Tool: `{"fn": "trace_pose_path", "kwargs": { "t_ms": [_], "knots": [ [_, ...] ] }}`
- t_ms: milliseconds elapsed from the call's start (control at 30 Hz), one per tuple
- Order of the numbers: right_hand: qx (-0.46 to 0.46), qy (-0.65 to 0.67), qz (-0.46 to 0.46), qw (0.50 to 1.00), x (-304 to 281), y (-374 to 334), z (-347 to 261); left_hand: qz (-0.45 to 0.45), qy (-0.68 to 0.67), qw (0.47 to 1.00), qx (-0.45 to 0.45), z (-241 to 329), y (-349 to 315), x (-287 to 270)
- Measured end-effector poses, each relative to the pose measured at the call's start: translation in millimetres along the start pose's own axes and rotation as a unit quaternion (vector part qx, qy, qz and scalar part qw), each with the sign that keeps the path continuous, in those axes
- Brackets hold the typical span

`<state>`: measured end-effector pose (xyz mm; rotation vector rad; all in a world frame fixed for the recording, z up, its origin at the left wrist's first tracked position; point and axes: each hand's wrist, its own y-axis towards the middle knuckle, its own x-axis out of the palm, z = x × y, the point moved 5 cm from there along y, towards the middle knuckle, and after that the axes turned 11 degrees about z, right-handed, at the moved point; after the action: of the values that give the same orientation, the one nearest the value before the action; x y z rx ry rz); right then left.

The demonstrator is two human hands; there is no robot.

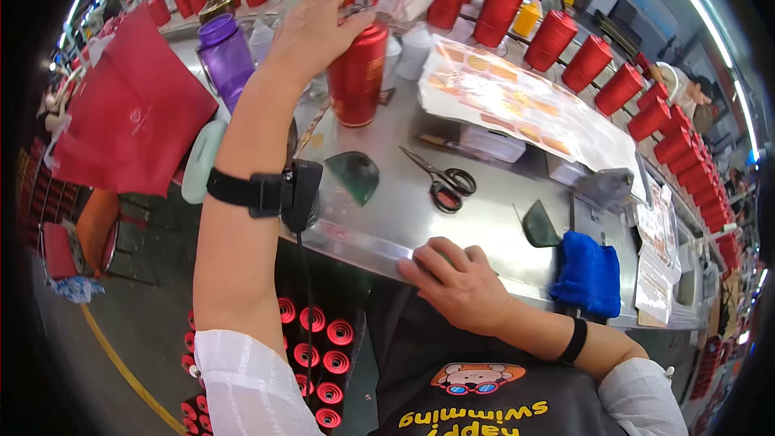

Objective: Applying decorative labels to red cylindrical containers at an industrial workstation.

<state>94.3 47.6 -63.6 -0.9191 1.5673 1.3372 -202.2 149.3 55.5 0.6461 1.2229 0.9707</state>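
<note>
My left hand [316, 36] reaches to the far side of the metal worktable, its fingers gripping the top of a red metallic bottle [358, 85] that stands upright. Close to the table's near edge is my right hand [466, 291], with curled fingers; a bit of dark green shows among them, too little to name. Between the hands lie black-handled scissors [450, 187], blades pointing away to the left. One dark green, curved scraper-like piece [355, 178] rests left of the scissors. A similar green piece [541, 224] lies to their right.
A sticker sheet [504, 97] lies at the back right, with a blue cloth [588, 274] at the right edge. A purple bottle [225, 59] and pale green case [202, 163] stand left. Red bottles [550, 40] line the conveyor behind. Red cloth [133, 109] hangs far left.
</note>
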Motion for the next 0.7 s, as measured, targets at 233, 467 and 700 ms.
{"fn": "trace_pose_path", "kwargs": {
  "t_ms": [233,467,700],
  "knots": [
    [-0.002,-0.011,0.037,0.999,2.6,-7.3,2.6,-0.129,0.083,0.988,-0.012,10.5,20.9,6.4],
    [-0.008,0.077,0.081,0.994,-4.9,-17.2,4.6,0.1,-0.07,0.986,-0.117,44.2,-35.1,-107.2],
    [0.192,0.528,0.181,0.808,-23.6,-15.5,11.9,0.158,-0.333,0.876,-0.312,62.6,-109.7,-196.6]
  ]
}}
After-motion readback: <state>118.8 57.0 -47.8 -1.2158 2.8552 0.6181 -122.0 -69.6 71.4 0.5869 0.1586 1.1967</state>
